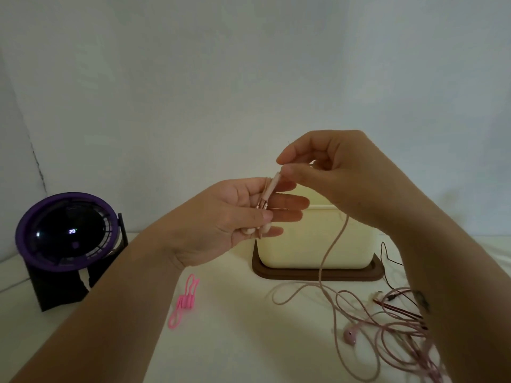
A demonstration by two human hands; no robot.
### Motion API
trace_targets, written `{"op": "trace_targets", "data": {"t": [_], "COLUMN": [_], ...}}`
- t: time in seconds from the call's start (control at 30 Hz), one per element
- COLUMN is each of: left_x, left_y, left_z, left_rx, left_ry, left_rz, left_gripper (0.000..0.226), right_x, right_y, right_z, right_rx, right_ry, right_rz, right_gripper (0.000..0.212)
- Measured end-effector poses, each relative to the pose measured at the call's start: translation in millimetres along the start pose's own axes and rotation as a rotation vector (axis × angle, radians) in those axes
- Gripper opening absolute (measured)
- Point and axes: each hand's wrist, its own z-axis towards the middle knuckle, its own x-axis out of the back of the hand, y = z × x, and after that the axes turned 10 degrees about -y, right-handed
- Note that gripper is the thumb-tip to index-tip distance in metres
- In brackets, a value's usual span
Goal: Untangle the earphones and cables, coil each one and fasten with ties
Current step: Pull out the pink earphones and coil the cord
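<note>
The left hand (235, 221) is raised palm up, its thumb pressing the rose-gold plugs (266, 196) of a pink cable (331, 246) against its straight fingers. The right hand (331, 172) pinches the same cable at the plugs' upper end between thumb and forefinger. From there the cable hangs down to the surface (235, 346) and joins a tangle at lower right, with a pink earbud (349, 337) and a red cable (398, 309) among the loops. Pink ties (184, 302) lie below the left wrist. Behind the hands stands a cream box (312, 246); a purple fan (66, 233) stands far left.
</note>
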Motion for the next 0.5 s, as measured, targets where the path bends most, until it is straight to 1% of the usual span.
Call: {"op": "trace_targets", "data": {"t": [0.1, 0.17, 0.27, 0.3, 0.4, 0.47, 0.5], "left_x": [-2, -3, -7, -8, -10, -10, -10], "left_y": [-1, 0, 5, 7, 9, 10, 11], "left_z": [1, 0, -1, -1, 0, -1, -1], "left_rx": [0.009, 0.011, -0.013, -0.02, -0.029, -0.034, -0.038], "left_ry": [0.007, -0.013, -0.06, -0.053, -0.007, -0.036, -0.056], "left_rz": [0.007, 0.003, -0.022, -0.049, -0.126, -0.124, -0.129], "left_gripper": [0.046, 0.044, 0.034, 0.032, 0.034, 0.034, 0.033], "right_x": [0, 0, 2, 4, 8, 8, 7], "right_y": [-6, -9, -8, -7, -5, 0, 3], "right_z": [-1, -2, -2, -2, -3, -2, 0], "right_rx": [0.033, 0.046, 0.031, 0.029, 0.043, 0.041, 0.038], "right_ry": [0.045, 0.035, -0.011, -0.018, -0.005, -0.003, -0.018], "right_rz": [-0.11, -0.147, -0.166, -0.146, -0.067, 0.012, 0.094], "right_gripper": [0.009, 0.009, 0.008, 0.008, 0.005, 0.003, 0.002]}}
